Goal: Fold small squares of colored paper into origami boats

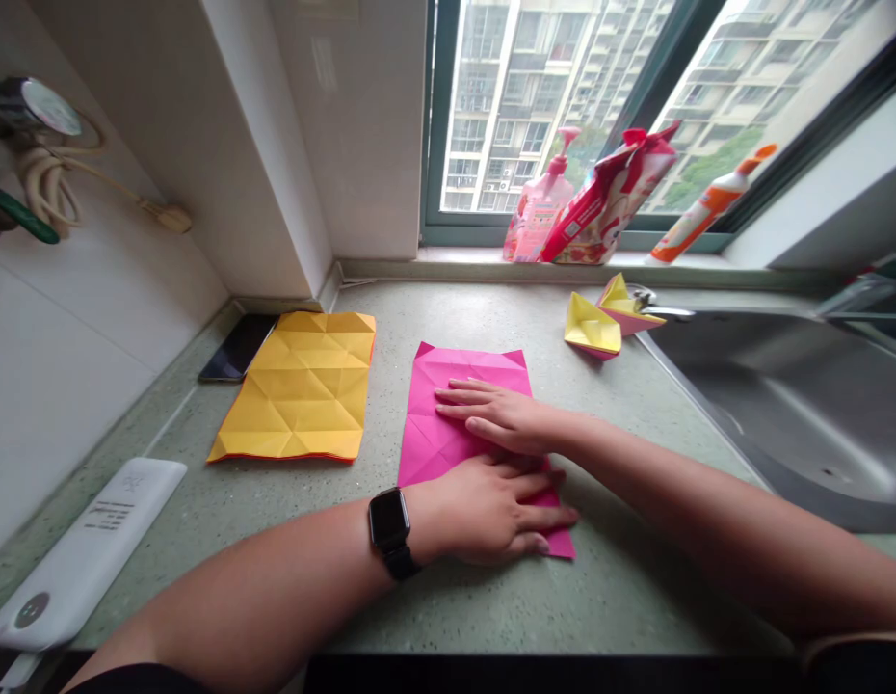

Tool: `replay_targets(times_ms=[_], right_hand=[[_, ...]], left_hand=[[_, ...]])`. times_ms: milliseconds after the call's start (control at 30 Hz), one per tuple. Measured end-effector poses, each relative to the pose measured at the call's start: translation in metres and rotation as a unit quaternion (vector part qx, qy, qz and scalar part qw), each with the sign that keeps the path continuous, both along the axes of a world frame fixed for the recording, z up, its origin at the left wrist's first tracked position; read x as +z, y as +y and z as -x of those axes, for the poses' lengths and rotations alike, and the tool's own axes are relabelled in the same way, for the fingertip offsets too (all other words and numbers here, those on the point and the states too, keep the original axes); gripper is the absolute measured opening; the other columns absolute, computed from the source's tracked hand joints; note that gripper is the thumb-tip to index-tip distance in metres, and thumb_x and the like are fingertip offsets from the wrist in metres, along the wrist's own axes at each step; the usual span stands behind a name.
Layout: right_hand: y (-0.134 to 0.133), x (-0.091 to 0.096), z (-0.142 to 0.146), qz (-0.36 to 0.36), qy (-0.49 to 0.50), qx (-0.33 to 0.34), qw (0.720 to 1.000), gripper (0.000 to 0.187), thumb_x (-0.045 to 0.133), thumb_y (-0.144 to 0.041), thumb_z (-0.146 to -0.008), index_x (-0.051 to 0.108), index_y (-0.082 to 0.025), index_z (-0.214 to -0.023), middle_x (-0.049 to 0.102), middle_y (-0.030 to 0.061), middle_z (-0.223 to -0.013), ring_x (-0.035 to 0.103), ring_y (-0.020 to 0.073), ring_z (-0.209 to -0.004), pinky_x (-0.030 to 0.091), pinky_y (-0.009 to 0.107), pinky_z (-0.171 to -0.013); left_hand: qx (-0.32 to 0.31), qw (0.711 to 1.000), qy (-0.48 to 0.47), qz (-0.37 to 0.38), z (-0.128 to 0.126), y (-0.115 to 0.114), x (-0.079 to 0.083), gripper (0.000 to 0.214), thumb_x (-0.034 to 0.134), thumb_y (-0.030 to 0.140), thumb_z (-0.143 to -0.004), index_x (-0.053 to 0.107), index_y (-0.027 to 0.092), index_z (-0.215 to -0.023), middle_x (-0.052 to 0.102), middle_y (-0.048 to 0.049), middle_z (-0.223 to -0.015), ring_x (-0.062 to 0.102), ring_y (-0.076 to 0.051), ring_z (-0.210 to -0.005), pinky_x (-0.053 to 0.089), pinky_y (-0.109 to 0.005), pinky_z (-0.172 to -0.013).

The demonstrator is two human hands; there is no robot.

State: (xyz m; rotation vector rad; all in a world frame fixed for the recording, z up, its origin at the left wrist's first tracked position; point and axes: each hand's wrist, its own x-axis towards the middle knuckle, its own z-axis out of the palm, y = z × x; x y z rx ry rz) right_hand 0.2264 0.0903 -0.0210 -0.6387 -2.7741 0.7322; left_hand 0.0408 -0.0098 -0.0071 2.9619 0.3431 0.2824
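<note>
A creased pink paper sheet lies flat on the green speckled counter. My left hand, with a black watch on its wrist, presses flat on the sheet's near right corner, fingers stretched out. My right hand lies flat across the middle of the sheet, fingers spread and pointing left. Neither hand grips anything.
A creased yellow paper stack lies to the left, a dark phone beyond it, and a white power bank at the near left. Two folded paper boats sit by the steel sink. Bottles and a red pouch stand on the windowsill.
</note>
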Motion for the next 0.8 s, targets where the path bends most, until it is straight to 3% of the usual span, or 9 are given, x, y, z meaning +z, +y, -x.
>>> replay_targets(times_ms=[200,467,600,700,800], right_hand=[[0.028,-0.010,0.038,-0.071,-0.038,0.004,0.997,0.073,0.045,-0.059,-0.114,0.024,-0.030,-0.177,0.025,0.0046,-0.183,0.019,0.0291,-0.171,0.013,0.054,-0.140],[0.067,-0.014,0.050,-0.095,-0.041,0.000,0.995,0.079,0.044,-0.068,-0.111,0.022,-0.031,-0.178,0.026,0.0028,-0.183,0.019,0.0288,-0.171,0.014,0.049,-0.140],[0.089,-0.016,0.052,-0.105,-0.051,-0.003,0.993,0.073,0.043,-0.066,-0.112,0.030,-0.032,-0.176,0.027,0.0030,-0.183,0.022,0.0304,-0.171,0.015,0.053,-0.140],[0.111,-0.018,0.051,-0.118,-0.072,-0.057,0.989,0.071,0.042,-0.067,-0.111,0.036,-0.034,-0.174,0.028,0.0027,-0.183,0.022,0.0322,-0.171,0.016,0.055,-0.139],[0.131,-0.021,0.045,-0.124,-0.092,-0.179,0.972,0.069,0.041,-0.067,-0.111,0.043,-0.033,-0.171,0.034,0.0041,-0.181,0.024,0.0351,-0.170,0.019,0.058,-0.138]], left_hand=[[-0.003,1.000,0.023,0.010,0.001,-0.002,0.004,0.049,0.045,0.053,-0.115,0.060,0.038,-0.160,0.053,-0.0090,-0.169,0.045,-0.036,-0.158,0.029,-0.055,-0.133],[0.006,0.997,0.045,0.064,-0.001,-0.004,0.009,0.051,0.041,0.053,-0.116,0.056,0.037,-0.163,0.042,-0.0089,-0.176,0.042,-0.034,-0.162,0.028,-0.056,-0.134],[0.007,0.996,0.047,0.079,0.000,-0.005,0.009,0.055,0.040,0.057,-0.116,0.054,0.035,-0.165,0.038,-0.0097,-0.179,0.038,-0.035,-0.165,0.027,-0.058,-0.135],[0.003,0.995,0.047,0.086,0.001,-0.005,0.009,0.059,0.042,0.061,-0.114,0.053,0.033,-0.165,0.037,-0.0098,-0.179,0.035,-0.036,-0.166,0.025,-0.059,-0.136],[0.003,0.995,0.045,0.084,0.002,-0.004,0.009,0.062,0.040,0.060,-0.115,0.049,0.028,-0.168,0.037,-0.0098,-0.179,0.034,-0.035,-0.167,0.023,-0.058,-0.137]])
